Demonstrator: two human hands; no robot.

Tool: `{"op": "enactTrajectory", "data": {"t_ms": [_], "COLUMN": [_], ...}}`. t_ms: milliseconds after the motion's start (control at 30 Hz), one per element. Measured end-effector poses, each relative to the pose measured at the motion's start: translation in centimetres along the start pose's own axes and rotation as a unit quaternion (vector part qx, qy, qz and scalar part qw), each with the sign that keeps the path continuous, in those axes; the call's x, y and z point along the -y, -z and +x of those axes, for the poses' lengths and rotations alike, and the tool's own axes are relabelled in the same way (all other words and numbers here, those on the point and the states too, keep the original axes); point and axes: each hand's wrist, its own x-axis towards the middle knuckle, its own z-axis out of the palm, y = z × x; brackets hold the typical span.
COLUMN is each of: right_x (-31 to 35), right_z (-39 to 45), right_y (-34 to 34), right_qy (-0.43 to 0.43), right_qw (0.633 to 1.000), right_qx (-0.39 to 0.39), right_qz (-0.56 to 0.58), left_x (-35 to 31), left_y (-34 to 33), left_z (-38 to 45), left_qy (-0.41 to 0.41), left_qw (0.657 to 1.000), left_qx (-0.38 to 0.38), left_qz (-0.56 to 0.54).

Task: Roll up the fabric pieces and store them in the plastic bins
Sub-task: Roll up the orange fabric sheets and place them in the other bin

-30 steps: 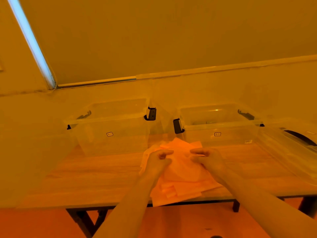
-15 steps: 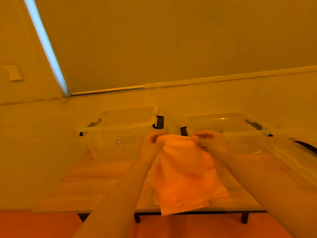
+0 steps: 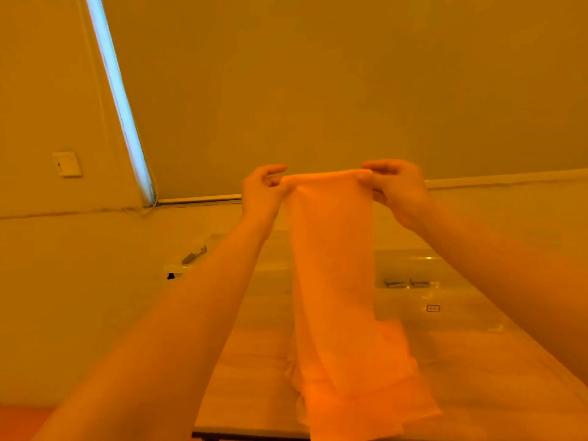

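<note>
Fabric piece (image 3: 331, 265) hides bins' middles; lower end seemingly on pile.

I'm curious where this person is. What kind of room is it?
Probably a plain workroom or storage corner: a wooden table against a bare wall, clear plastic bins, and a wall switch. Nothing marks it more exactly.

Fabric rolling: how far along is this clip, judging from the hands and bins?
Early. Nothing looks stored: no fabric shows in the visible parts of the left bin or right bin. In hand: the left hand and right hand pinch the top corners of one fabric piece, hanging unrolled. Left: roll it, bin it, then handle the pile on the table.
</note>
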Motion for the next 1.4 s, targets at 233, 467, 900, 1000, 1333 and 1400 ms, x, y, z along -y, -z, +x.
{"op": "enactTrajectory", "data": {"t_ms": [233, 467, 900, 1000, 1333, 1400], "right_x": [5.0, -0.3, -11.1, -12.7, -17.0, -17.6], "right_z": [2.3, 1.4, 3.8, 5.1, 10.5, 11.6], "right_y": [-2.1, -3.0, -7.5, -8.7, -12.1, -12.5], "right_qy": [0.047, -0.022, -0.135, -0.134, -0.135, -0.134], "right_qw": [0.999, 0.999, 0.988, 0.987, 0.986, 0.988], "right_qx": [0.002, 0.028, 0.069, 0.091, 0.090, 0.078], "right_qz": [0.016, -0.007, -0.028, -0.019, -0.034, -0.030], "left_x": [-4.6, 1.1, 11.3, 13.2, 18.0, 18.7], "left_y": [1.1, 2.3, 5.9, 6.4, 6.0, 6.0], "left_z": [3.2, 1.6, 3.3, 4.5, 9.9, 11.0], "left_qy": [-0.036, 0.025, 0.130, 0.131, 0.112, 0.108], "left_qw": [0.998, 0.998, 0.990, 0.990, 0.992, 0.992], "left_qx": [-0.051, -0.049, -0.053, -0.048, -0.053, -0.058], "left_qz": [-0.021, 0.000, -0.008, -0.014, 0.030, 0.039]}}
